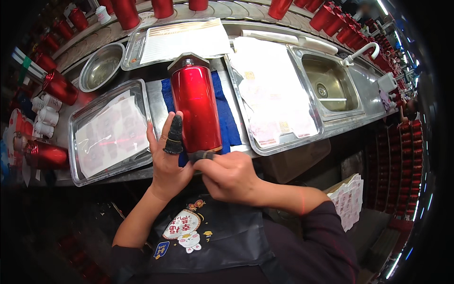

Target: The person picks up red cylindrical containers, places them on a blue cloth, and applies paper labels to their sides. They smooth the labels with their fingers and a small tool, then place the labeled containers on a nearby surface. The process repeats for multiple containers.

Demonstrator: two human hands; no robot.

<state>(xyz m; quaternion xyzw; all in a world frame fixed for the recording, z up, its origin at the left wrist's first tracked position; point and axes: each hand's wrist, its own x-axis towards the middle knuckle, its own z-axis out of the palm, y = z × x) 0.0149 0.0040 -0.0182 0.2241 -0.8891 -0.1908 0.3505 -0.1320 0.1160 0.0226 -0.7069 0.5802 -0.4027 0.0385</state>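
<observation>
Metal counter: right fingers curl against red cylinder.

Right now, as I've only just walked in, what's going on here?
A person is handling a shiny metallic-red cylinder, which lies on a dark blue cloth. The left hand has fingers spread beside its near end, with a black covering on them. The right hand is curled at that same end; its exact grip is hidden. Pale paper sheets lie in a shallow rectangular tray to the left, with more in another to the right.
</observation>
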